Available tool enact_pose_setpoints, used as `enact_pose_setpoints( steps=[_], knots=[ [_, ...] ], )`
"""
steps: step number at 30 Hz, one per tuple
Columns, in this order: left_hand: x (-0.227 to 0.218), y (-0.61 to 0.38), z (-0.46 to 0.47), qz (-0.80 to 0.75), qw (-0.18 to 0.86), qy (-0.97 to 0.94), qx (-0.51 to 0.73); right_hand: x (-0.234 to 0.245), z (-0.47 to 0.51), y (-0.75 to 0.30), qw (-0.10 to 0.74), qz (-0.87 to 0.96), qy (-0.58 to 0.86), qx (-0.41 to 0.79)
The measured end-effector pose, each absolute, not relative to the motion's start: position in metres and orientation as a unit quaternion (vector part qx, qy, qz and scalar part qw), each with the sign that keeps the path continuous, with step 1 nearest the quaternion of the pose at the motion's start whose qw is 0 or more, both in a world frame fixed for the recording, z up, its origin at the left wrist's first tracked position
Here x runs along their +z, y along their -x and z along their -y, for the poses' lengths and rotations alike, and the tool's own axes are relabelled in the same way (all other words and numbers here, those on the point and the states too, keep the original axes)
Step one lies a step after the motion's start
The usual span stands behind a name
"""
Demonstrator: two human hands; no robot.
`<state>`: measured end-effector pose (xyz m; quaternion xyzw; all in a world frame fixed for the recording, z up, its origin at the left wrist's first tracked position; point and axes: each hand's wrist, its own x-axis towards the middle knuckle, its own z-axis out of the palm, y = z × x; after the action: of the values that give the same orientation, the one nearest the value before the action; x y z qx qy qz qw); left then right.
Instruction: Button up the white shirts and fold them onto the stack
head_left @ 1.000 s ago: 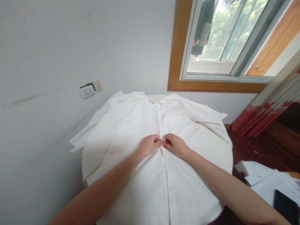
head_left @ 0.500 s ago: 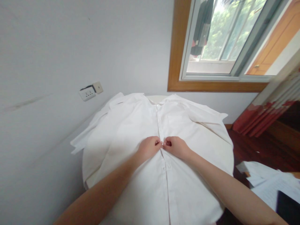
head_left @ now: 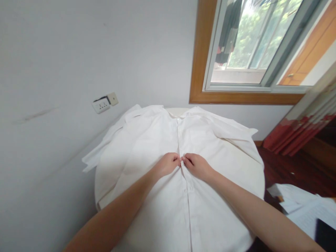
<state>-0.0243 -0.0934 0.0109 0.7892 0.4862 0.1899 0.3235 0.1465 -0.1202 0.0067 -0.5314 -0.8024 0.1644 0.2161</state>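
A white button-up shirt [head_left: 147,147] lies spread front-up over a round white table [head_left: 249,164], collar toward the wall. My left hand [head_left: 168,163] and my right hand [head_left: 196,164] meet at the shirt's front placket [head_left: 179,140], about halfway down. Both hands are closed, each pinching an edge of the placket with fingertips almost touching. What sits between the fingertips is too small to make out. A fastened button shows at the collar [head_left: 179,119], and another sits just below my hands.
A grey wall with a socket plate [head_left: 104,102] runs along the left. A wood-framed window [head_left: 246,52] is behind the table. Red-and-white curtain [head_left: 301,129] hangs at the right. Papers [head_left: 299,206] and a dark object lie at the lower right.
Both hands stay pinched at the same spot on the placket, with small finger shifts. The camera has tilted slightly, moving the scene a little right and down.
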Motion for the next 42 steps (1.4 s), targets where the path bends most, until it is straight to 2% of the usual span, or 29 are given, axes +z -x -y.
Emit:
enact_pose_setpoints(
  steps=[10,17,20,31,42],
  knots=[
    [0.013,0.027,0.096,-0.485,0.295,-0.807,0.163,0.014,0.127,-0.153,0.15,0.836,0.505,0.154],
    [0.016,0.021,0.102,-0.535,0.48,-0.679,0.148,0.019,0.131,-0.153,0.134,0.836,0.499,0.187],
    [0.015,0.021,0.1,-0.545,0.507,-0.652,0.145,0.019,0.133,-0.152,0.131,0.839,0.502,0.166],
    [0.014,0.024,0.097,-0.535,0.496,-0.668,0.146,0.018,0.135,-0.147,0.091,0.85,0.511,0.089],
    [0.018,0.032,0.096,-0.478,0.402,-0.772,0.121,0.019,0.136,-0.147,0.105,0.844,0.515,0.102]
  ],
)
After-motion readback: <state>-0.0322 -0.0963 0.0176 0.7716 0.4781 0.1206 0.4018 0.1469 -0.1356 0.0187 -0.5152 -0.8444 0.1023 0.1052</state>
